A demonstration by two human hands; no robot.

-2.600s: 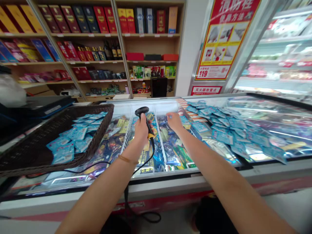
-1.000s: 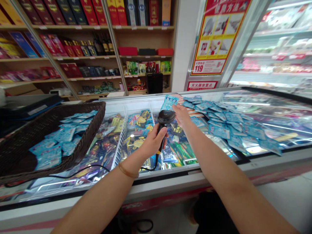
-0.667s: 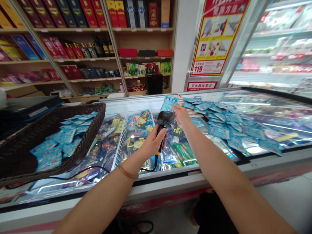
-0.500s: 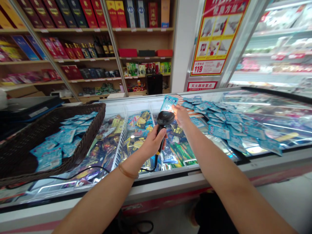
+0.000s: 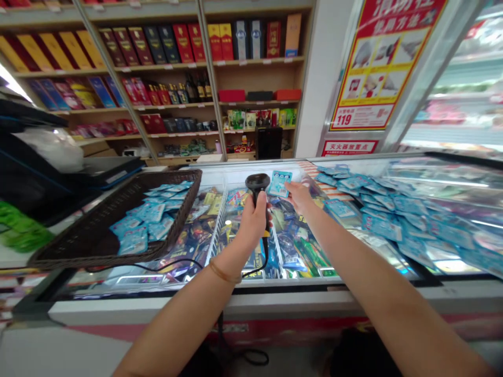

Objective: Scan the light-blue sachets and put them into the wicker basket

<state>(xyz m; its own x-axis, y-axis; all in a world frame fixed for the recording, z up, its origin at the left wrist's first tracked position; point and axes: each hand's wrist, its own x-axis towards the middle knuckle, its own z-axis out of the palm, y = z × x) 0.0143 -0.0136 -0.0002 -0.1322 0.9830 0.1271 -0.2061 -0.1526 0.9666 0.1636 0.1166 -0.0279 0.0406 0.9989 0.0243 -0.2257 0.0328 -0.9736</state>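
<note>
Left hand wraps the scanner; right hand pinches a packet by its edge over the freezer, just right of the scanner. Best keep the packet flat and steady, facing the scanner. One scanner, one held packet, one basket; the piled packets overlap, uncountable

The scanner is showing black with a yellow patch low on its handle; the single packet is showing light blue with dark-blue and white marks. At the freezer's left end, dark-brown weave is patterning the basket; toward its right end, heaped packets are displaying the same blue. Orange-and-white stripes are crossing its far edge; white is framing its near edge.
</note>
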